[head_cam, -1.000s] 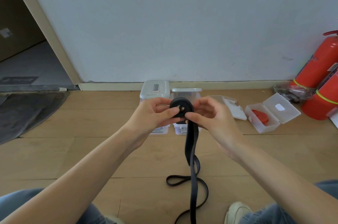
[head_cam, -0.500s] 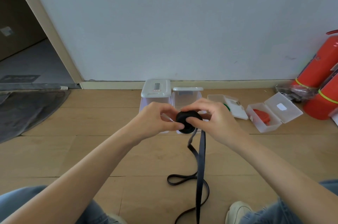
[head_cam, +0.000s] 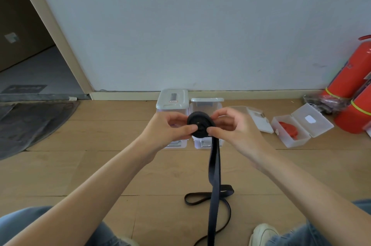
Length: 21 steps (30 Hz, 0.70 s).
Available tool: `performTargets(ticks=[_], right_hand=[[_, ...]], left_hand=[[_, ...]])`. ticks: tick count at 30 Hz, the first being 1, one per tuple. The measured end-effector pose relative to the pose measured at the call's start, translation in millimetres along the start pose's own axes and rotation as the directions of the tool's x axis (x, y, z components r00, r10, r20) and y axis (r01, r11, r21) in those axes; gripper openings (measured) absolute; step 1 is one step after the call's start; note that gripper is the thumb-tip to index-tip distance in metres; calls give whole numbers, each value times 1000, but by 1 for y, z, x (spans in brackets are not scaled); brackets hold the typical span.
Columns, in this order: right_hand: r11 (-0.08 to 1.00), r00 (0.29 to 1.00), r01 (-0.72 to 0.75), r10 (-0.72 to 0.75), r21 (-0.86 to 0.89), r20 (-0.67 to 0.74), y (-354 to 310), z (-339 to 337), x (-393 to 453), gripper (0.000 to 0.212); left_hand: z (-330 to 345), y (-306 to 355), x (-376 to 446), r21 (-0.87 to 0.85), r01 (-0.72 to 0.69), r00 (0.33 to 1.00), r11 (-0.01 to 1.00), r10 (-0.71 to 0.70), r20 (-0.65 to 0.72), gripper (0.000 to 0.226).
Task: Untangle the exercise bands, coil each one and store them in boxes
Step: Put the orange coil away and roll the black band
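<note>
- Right now both hands hold a black exercise band (head_cam: 201,127), its upper part wound into a flat round coil held up in front of the two closed boxes by the wall.
- Left hand (head_cam: 167,127): thumb pressed against the near face of the coil on its left side, the other fingers curled behind it, so the hand is clamped on the coil.
- Right hand (head_cam: 232,125): thumb pinching the coil's near face at the lower right, fingers arched over and behind its right edge, also closed on the coil.
- From the bottom of the coil the loose tail of the band hangs straight down to the wooden floor (head_cam: 80,165), where it lies in a few slack loops (one loop pokes out to the left of the hanging strand).
- Directly behind the coil stand a grey-lidded box (head_cam: 173,98) and, to the right of it and touching or nearly so, a clear box (head_cam: 206,103).
- Right of the coil lies an open white box (head_cam: 259,119); what is inside it I cannot tell.
- Further right of the coil sits an open clear box (head_cam: 302,125), lid thrown back, with a coiled red band (head_cam: 289,128) inside.
- Beyond that box, against the wall, lean two red fire extinguishers (head_cam: 349,83).
</note>
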State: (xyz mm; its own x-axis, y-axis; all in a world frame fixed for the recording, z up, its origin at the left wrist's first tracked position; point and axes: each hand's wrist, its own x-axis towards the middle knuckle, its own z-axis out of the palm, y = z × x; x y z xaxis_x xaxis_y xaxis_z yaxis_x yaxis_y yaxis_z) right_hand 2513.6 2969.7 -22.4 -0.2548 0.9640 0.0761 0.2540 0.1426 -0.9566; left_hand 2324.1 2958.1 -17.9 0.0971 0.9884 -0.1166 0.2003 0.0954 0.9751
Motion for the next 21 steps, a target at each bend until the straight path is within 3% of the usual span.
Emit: performTargets(ticks=[4, 6, 11, 15, 18, 21], right_hand=[[907, 984, 154, -105, -393, 144, 5, 5, -2, 27], [900, 983, 138, -72, -414, 171, 6, 8, -4, 26], [981, 980, 24, 14, -191, 196, -1, 0, -2, 29], [982, 976, 2, 39, -191, 212, -1, 6, -7, 33], [995, 972, -99, 95, 5, 217, -3, 2, -6, 40], [975, 977, -154, 127, 160, 170, -2, 1, -5, 38]], left_hand=[[-2, 1, -1, 431, -115, 991, 895, 72, 114, 20], [-2, 0, -2, 498, -131, 988, 857, 71, 137, 23], [-13, 1, -4, 316, -42, 977, 948, -27, 212, 11], [-9, -3, -7, 398, -36, 959, 917, -80, 273, 17], [-13, -2, -4, 291, -32, 977, 956, -31, 210, 17], [-22, 4, 0, 51, -17, 996, 999, 13, 84, 17]])
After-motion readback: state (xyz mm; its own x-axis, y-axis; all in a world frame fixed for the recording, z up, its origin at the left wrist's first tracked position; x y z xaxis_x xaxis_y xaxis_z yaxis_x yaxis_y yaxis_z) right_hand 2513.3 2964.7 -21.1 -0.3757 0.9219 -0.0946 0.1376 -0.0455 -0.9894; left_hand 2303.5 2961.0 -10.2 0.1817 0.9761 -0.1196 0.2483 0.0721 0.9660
